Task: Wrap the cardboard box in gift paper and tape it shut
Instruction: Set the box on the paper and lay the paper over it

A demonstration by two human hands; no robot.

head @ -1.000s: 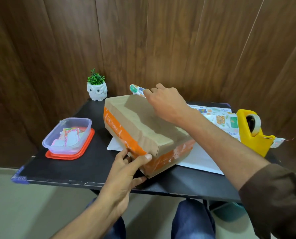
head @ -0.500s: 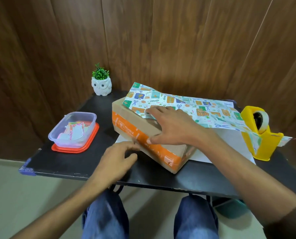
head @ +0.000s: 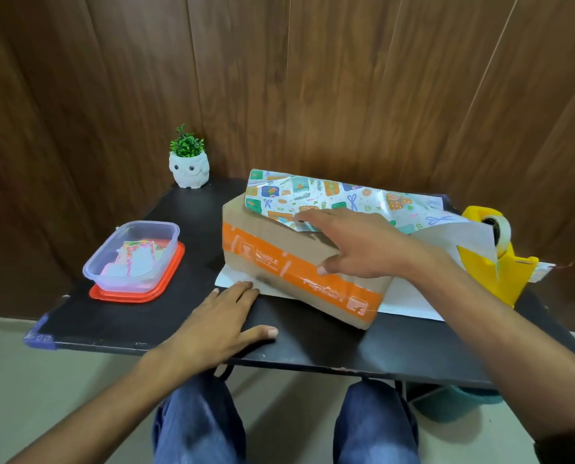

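Item: cardboard box (head: 262, 234) — set on table (head: 111, 316), centre-right; gift paper (head: 312, 192) draped over its far top. R. hand (head: 356, 242): fingers spread flat, paper pressed onto box top. L. hand (head: 219, 323): laid open on table, fingertips at paper's white edge — nothing gripped.

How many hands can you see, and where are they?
2. The right hand lies on top of the cardboard box, holding the gift paper down. The left hand rests flat on the black table, fingers at the paper's near edge.

Single head-worn wide-angle view, seated height, facing forward-down over table (head: 111, 324), close range.
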